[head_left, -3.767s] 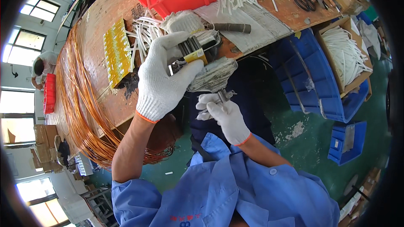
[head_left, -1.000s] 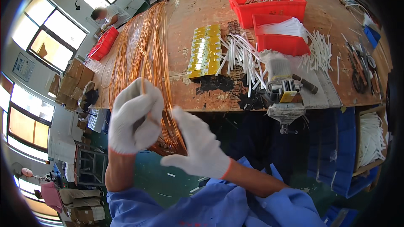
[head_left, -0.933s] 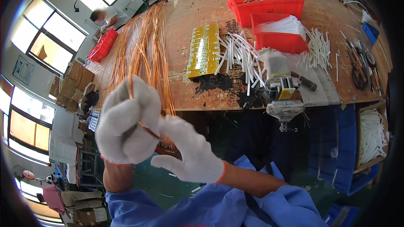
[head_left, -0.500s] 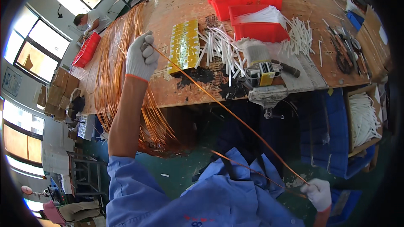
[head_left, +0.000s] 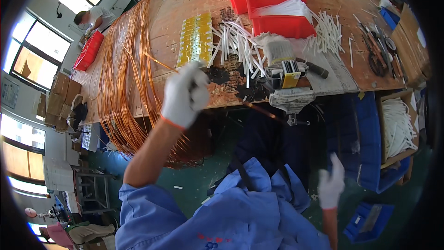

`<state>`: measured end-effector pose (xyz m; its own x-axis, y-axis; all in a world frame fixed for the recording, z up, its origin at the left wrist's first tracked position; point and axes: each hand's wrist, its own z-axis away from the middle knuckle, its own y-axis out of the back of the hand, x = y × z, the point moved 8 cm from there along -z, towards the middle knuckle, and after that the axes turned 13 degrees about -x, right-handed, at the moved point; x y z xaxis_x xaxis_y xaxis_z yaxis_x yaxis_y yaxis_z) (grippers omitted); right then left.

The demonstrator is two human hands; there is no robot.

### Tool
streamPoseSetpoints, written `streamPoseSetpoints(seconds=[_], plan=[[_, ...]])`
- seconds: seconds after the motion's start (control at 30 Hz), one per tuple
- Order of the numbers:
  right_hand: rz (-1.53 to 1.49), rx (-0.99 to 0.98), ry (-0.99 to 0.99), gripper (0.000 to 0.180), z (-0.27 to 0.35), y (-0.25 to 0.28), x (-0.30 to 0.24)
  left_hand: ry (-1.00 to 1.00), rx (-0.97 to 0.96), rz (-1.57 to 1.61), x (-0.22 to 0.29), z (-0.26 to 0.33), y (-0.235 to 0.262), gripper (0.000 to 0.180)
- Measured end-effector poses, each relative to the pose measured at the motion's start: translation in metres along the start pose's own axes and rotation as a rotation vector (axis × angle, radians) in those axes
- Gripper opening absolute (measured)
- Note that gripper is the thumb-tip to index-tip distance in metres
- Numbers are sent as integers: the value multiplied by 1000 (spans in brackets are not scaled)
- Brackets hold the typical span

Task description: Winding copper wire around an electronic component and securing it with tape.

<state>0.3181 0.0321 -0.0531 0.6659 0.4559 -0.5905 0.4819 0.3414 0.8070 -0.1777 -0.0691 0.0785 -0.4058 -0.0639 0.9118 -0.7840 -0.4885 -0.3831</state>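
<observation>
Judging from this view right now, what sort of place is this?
Probably a small factory workshop: a bundle of copper-coloured wire hangs over the worn workbench, which also carries what looks like a vise.

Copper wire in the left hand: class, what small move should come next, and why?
Probably bring the right hand up to steady the copper wire, because the left hand appears to hold it alone, while the right is open and apart from it, lower in view than the vise.
</observation>
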Motion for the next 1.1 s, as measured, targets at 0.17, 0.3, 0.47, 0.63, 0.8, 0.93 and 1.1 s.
streamPoseSetpoints(seconds=[0.17, 0.3, 0.47, 0.63, 0.8, 0.93, 1.1], plan=[[-366, -295, 446, 65, -69, -44, -201, 351, -198, 13, -92, 77, -84, 35], [-632, -332, 284, 12, -40, -63, -135, 80, -120, -1, -66, 57, -17, 37], [-365, -543, -30, 27, 19, -89, 38, 2, 55, 92, -45, 37, 43, 30], [-581, -672, 114, 79, -21, -79, -78, 250, -206, 67, -144, 59, -52, 34], [-663, -448, 77, 17, -79, -59, -154, 255, -283, 218, -148, 47, -83, 40], [-613, -512, 125, 22, -80, -42, -136, -109, -65, 151, -85, -7, -16, 30], [-570, -498, 190, 34, -78, -11, -134, -322, -429, -1533, -63, -60, -31, 53]])
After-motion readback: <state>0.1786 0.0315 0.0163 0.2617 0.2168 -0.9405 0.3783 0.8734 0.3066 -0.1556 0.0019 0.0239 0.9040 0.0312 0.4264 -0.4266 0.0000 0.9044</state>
